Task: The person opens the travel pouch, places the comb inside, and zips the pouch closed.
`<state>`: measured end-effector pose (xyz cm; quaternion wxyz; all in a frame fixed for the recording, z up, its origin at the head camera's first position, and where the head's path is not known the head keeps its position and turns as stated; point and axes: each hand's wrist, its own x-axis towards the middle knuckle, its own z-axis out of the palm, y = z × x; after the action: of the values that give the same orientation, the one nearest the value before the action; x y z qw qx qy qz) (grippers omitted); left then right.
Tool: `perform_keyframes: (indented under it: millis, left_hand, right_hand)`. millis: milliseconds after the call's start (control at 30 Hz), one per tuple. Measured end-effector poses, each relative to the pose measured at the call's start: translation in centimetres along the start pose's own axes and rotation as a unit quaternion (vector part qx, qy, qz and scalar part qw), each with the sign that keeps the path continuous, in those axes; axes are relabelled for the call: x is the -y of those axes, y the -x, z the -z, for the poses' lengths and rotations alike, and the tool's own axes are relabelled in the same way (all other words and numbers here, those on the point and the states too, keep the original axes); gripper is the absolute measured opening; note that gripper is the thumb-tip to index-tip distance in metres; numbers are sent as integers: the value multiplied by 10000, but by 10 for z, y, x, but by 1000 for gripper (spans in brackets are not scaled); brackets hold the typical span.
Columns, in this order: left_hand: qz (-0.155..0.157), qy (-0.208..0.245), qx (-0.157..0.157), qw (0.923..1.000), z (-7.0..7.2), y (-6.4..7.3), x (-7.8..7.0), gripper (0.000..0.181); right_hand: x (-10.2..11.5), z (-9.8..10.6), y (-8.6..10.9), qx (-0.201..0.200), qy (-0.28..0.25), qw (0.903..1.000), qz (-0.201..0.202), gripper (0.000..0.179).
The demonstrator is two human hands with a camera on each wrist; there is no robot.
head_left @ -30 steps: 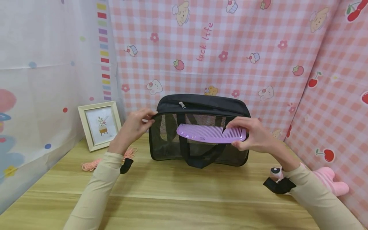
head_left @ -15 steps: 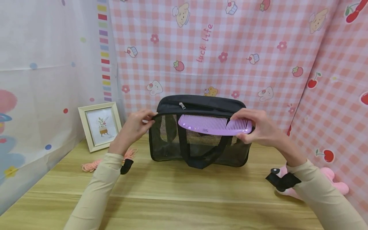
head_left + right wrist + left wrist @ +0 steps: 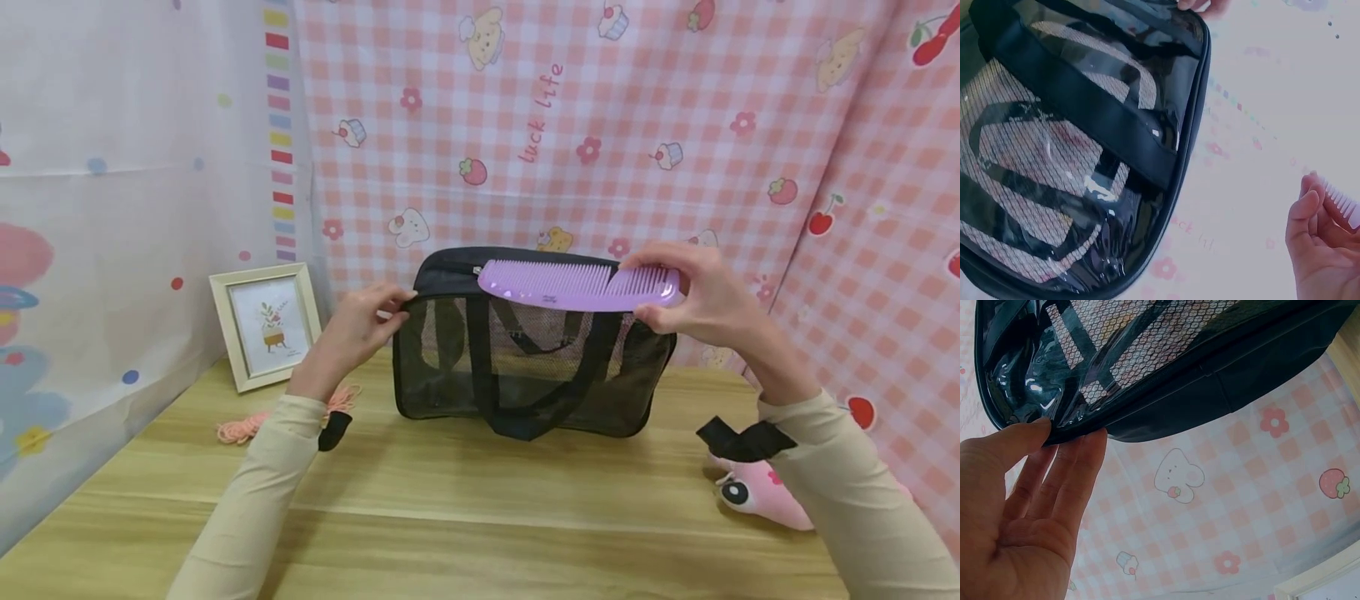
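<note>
A black bag [image 3: 555, 379] with a see-through front, mesh back and strap handles stands upright on the table. My left hand [image 3: 363, 325] pinches its top left corner; in the left wrist view, thumb and fingers of the left hand [image 3: 1035, 512] grip the bag's piped edge [image 3: 1147, 403]. My right hand [image 3: 712, 296] holds a purple comb [image 3: 570, 286] by its right end, teeth up. In the head view the comb overlaps the bag's black top and part of the zipper. The right wrist view shows the right hand [image 3: 1322, 240] with the comb's teeth [image 3: 1340, 201], apart from the bag.
A cream picture frame [image 3: 225, 329] stands at the back left of the wooden table [image 3: 465, 508]. Peach cord [image 3: 242, 428] lies behind my left forearm. A pink plush toy [image 3: 772, 497] is partly hidden by my right forearm. Patterned cloths hang around the table.
My right hand has raised the comb from before the bag's clear panel to its top, shifting slightly right. The left hand keeps its grip on the corner.
</note>
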<state>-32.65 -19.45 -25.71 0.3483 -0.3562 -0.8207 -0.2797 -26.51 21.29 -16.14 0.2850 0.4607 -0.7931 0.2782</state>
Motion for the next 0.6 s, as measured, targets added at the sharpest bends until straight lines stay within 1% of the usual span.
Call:
perform_keyframes:
  millis: [100,233,433,600]
  left_hand:
    - [-9,-14,6,10000,-1,0,1,24]
    - [-9,-20,30,10000,-1,1,1,23]
    - [61,29,70,10000,0,0,0,24]
    - [100,49,93,9999,1,0,0,23]
  right_hand:
    - [-4,5,-3,-81,396,9991,-147,41]
    - [-13,9,-6,-171,970,9945,-365,37]
    - [-25,12,-10,-49,1271,9898,-643,34]
    - [-29,14,-14,259,1391,9853,-954,31]
